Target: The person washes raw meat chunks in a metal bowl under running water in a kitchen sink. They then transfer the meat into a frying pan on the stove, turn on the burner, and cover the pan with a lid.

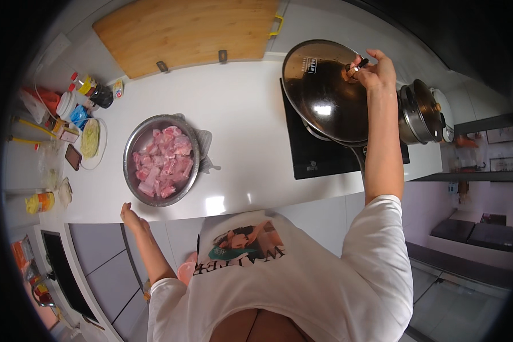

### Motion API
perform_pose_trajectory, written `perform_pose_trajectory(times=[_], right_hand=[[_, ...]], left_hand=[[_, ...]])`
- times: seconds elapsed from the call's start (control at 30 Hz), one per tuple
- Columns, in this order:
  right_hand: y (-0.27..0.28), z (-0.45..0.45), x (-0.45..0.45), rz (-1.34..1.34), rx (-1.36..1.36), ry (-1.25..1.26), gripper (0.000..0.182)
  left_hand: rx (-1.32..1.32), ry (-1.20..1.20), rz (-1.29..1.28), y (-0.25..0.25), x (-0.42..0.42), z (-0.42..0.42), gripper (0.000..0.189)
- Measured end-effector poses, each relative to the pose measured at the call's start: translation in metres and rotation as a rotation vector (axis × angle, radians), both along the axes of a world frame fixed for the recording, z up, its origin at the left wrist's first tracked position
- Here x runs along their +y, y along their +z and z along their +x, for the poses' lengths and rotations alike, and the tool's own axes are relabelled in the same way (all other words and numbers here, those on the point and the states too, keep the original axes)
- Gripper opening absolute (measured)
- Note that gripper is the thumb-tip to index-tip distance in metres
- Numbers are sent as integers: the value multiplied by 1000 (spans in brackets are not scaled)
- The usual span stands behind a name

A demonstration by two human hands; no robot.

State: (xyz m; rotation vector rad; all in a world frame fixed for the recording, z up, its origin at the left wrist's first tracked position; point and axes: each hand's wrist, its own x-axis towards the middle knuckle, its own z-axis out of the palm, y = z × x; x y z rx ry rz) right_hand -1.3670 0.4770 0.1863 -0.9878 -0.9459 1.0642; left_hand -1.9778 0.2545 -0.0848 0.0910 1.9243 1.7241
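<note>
My right hand (378,72) grips the knob of a large domed glass lid (320,98). The lid looks tilted above the black induction cooktop (308,158), and hides most of the pan beneath, whose dark handle (359,156) shows below the rim. My left hand (133,219) hangs low at the counter's front edge, just below a metal bowl (130,188). No object shows in it, and its finger spread is hard to make out. Chunks of raw pink meat (166,162) partly fill the bowl, which rests partly over a grey patterned mat (204,145).
A wooden cutting board (188,34) leans on the wall behind the white counter (239,128). Left are a sauce bottle (100,94), a cabbage (89,139) and a phone (73,157) on a cable. A lidded steel pot (414,115) stands right of the cooktop. The sink (68,273) is lower left.
</note>
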Motion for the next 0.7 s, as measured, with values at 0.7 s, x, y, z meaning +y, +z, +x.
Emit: perform_pose_trajectory(times=[0.7], right_hand=[[-57,-250,42,-590,396,93,23]], left_hand=[[-264,-132,-48,-26,-27,-28,31]])
